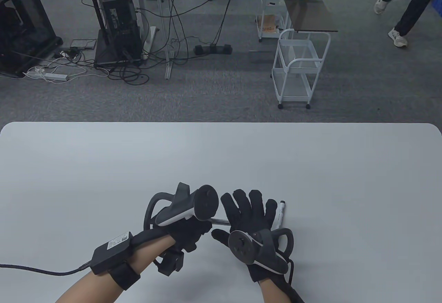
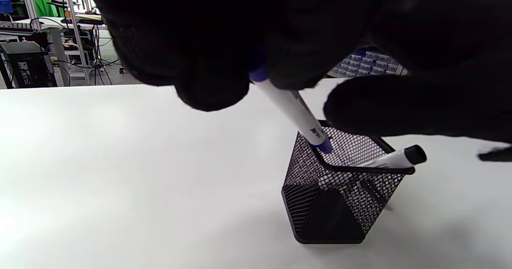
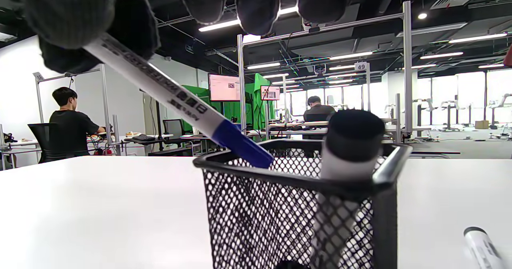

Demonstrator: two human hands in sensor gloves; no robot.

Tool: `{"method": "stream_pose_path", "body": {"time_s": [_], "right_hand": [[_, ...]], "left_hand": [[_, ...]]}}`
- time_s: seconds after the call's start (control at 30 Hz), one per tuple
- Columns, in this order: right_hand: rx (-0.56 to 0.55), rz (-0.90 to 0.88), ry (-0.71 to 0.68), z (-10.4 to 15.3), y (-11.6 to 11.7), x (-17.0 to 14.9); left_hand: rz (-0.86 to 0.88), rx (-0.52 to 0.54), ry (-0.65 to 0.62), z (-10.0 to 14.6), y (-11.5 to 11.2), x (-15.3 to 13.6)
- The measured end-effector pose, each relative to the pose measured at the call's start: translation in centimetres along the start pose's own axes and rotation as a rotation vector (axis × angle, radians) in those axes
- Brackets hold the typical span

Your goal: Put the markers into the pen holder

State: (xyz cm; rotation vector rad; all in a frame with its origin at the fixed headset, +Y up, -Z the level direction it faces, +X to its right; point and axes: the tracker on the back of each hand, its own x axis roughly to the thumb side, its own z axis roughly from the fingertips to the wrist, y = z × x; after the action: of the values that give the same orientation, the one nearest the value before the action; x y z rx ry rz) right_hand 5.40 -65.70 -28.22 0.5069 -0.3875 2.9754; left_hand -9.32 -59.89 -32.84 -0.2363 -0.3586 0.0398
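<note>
My left hand (image 1: pixel 193 230) pinches a white marker with a blue end (image 2: pixel 292 109), tilted, its blue tip at the rim of the black mesh pen holder (image 2: pixel 340 189). A black-capped marker (image 2: pixel 400 159) leans inside the holder. My right hand (image 1: pixel 248 213) is open with spread fingers just above the holder and hides it in the table view. The right wrist view shows the blue tip (image 3: pixel 240 145) entering the holder (image 3: pixel 280 221) beside the black-capped marker (image 3: pixel 352 141). Another marker (image 1: pixel 280 213) lies on the table right of my right hand.
The white table (image 1: pixel 103 165) stretches far and to both sides of the hands. Beyond its far edge are a white wire cart (image 1: pixel 297 68), desks and floor cables. The loose marker also shows in the right wrist view (image 3: pixel 480 245).
</note>
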Motion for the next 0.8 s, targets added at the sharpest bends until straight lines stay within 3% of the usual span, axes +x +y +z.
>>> {"method": "stream_pose_path", "body": {"time_s": [0.37,0.8], "right_hand": [[0.007,0.001,0.011,0.0,0.0,-0.3],[0.014,0.002,0.011,-0.1,0.0,-0.3]], "left_hand": [[0.085,0.035,-0.011,-1.0,-1.2,0.4],[0.178,0.076,-0.002,-1.3,-1.1,-0.9]]}}
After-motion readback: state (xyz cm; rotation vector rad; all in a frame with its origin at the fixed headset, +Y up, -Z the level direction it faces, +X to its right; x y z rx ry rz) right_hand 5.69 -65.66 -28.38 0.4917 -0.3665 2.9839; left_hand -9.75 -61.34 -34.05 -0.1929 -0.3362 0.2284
